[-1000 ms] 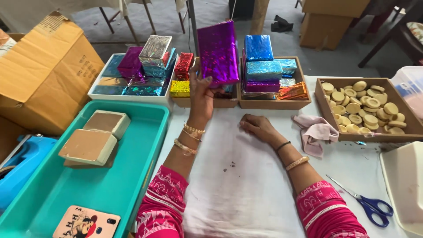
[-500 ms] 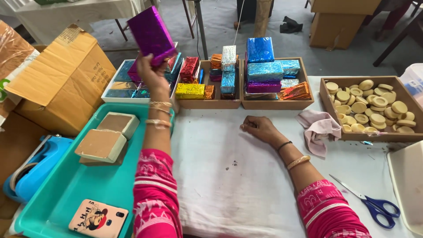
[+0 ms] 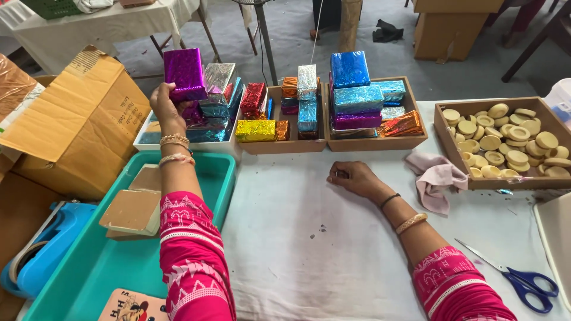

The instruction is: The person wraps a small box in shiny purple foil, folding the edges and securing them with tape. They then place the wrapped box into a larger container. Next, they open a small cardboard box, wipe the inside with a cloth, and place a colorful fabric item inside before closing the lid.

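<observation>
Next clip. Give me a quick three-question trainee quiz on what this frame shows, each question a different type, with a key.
1. True or false: the left hand holds a purple foil-wrapped block over the white tray.
2. Where is the right hand? A) on the scissors B) resting on the white cloth, holding nothing visible C) in the box of round pieces
3. Fill in: the plain tan blocks lie in the ____ tray.

Key: 1 true; 2 B; 3 teal.
</observation>
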